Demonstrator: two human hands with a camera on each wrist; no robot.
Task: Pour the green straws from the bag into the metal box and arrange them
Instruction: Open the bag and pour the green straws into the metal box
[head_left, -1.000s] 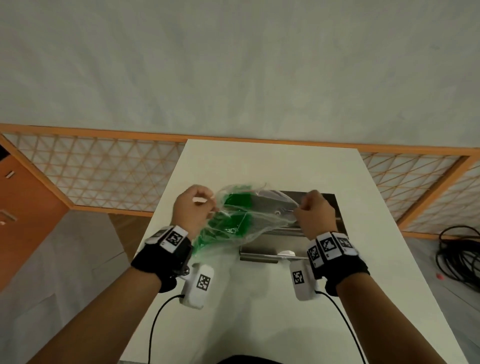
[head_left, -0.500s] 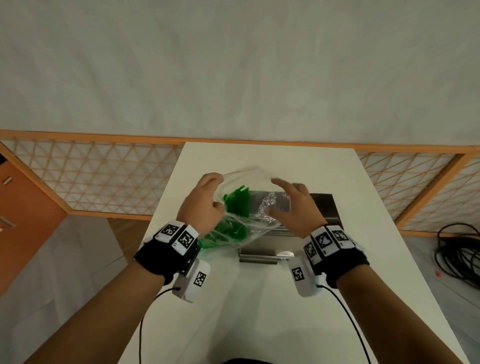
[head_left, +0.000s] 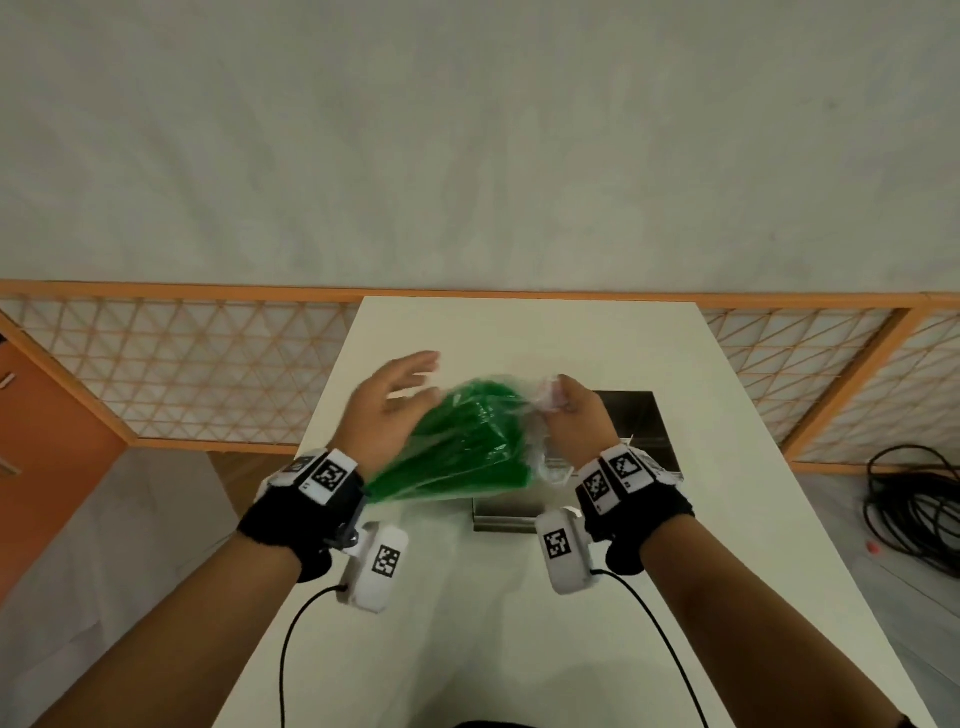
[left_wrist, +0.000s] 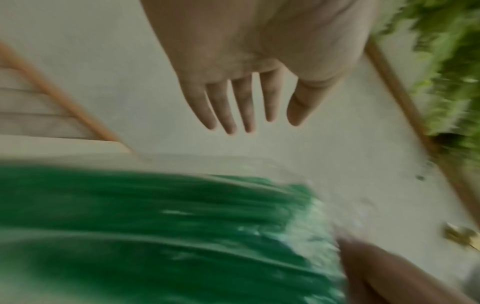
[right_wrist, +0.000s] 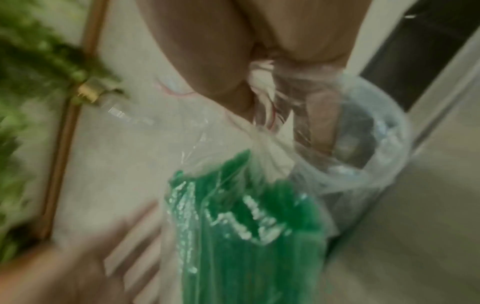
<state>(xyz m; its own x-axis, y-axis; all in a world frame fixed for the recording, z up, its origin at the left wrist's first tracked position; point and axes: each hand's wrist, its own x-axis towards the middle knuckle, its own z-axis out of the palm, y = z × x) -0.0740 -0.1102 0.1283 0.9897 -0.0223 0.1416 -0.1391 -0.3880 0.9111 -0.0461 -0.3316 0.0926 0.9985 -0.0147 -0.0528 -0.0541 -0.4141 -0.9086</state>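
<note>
Green straws (head_left: 457, 447) fill a clear plastic bag (head_left: 524, 441) held above the white surface (head_left: 467, 623), just left of the metal box (head_left: 644, 431). Right hand (head_left: 574, 415) pinches the bag's gathered top (plastic bunched between fingers); left hand (head_left: 387, 405) is spread beside it, fingers straight.

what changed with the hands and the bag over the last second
The left hand let go of the bag and now lies open beside it. The right hand gathered the bag's top into a pinch and lifted it. The green straws stayed inside the bag; the metal box did not move.
</note>
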